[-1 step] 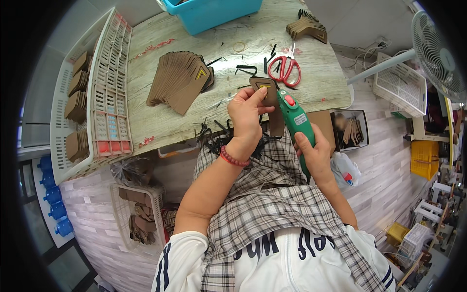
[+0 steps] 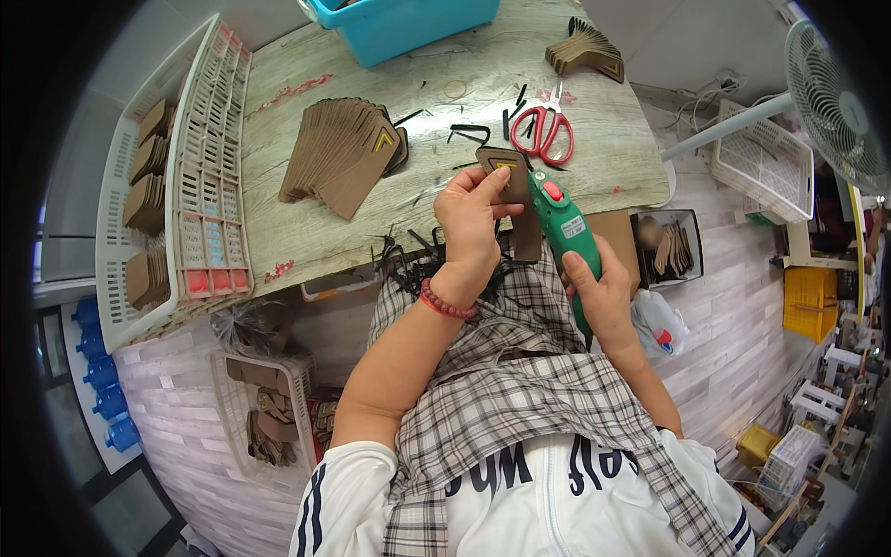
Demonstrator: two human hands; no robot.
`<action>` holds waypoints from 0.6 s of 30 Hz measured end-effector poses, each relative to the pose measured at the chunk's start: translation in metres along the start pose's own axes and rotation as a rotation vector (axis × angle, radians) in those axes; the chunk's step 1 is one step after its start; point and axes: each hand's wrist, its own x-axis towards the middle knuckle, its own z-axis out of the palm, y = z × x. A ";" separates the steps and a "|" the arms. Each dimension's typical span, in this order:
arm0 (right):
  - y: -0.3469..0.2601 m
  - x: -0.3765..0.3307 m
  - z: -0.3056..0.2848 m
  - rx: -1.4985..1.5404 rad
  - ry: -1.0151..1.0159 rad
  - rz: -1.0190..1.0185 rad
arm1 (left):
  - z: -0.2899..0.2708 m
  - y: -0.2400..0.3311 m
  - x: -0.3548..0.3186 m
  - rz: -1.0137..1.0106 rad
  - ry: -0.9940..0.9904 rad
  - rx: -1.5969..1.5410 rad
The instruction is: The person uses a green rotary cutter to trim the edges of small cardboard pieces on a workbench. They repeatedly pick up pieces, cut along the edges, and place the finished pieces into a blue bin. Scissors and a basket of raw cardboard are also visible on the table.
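Brown panel, head view: the brown panel is held over the near edge of the table, beside the head of the green handheld power tool; whether the two are touching cannot be told.
Left hand: the panel is pinched near its top between thumb and fingers of the left hand, by the yellow mark.
Right hand: the tool's body is wrapped by the right hand, the thumb laid along it.
Progress: one panel is judged to be in mid-work, with its edge presented to the tool.
Done or left: similar panels are gathered in a large fanned stack and a smaller fanned stack; which is finished and which is waiting cannot be told.
Offcuts: black strips are scattered near the red-handled scissors, so some trimming is judged to be done.
Tool label: a pale printed label is carried on the green body, its print too small to be read.
Jacket lettering: large dark letters are printed on the white jacket, seen upside down and partly covered by the plaid apron.
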 end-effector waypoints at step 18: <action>-0.003 0.000 -0.005 0.034 -0.046 0.005 | -0.013 0.013 0.012 0.304 -0.040 0.437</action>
